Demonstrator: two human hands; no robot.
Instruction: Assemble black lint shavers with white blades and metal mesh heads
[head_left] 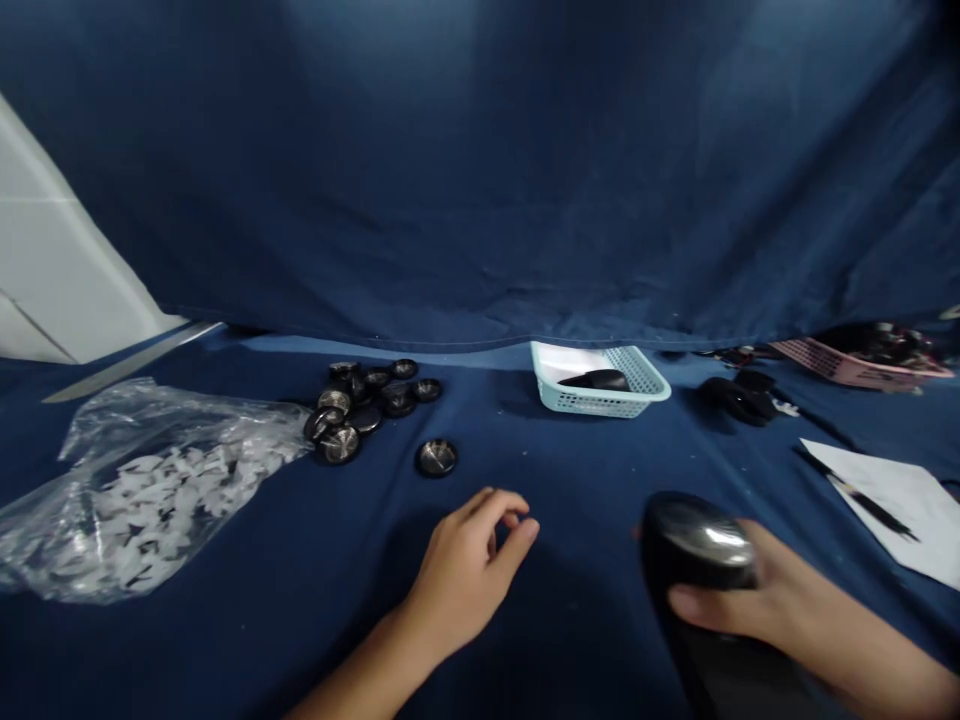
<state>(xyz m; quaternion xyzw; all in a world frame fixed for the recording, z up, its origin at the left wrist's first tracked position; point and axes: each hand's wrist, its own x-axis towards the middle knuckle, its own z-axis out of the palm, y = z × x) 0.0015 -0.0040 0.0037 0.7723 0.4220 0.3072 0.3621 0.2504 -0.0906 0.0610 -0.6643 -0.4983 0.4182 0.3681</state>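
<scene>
The right hand (795, 600) grasps a long black glossy object (697, 545), its thumb (705, 604) lying across the near side and its fingers out of sight behind. The object's long axis runs up and away from the person, leaning slightly left, with a rounded end pointing toward the pale blue basket (600, 385). Its lower part darkens and runs off the bottom edge of the view, so its far end can't be seen. The rounded top shines with a bright streak of reflected light. The object sits in front of the basket and to its right, well apart from it.

The left hand (465, 570) is relaxed and holds nothing, its fingers loosely curled over the blue cloth (540, 640). It is nearest to a lone round button (436, 458), which lies in front of the basket and to its left, just beyond the fingertips and not touching them. Dark buttons with metallic centres (367, 405) lie in a loose heap behind that one, left of the basket.

Further left of the basket lies a clear plastic bag of white pieces (142, 490). A dark object (600, 380) rests in the basket. To its right are black items (739, 400), a pink basket (855, 365), and a sheet of paper (885, 505) with a pen (862, 505) on it.
</scene>
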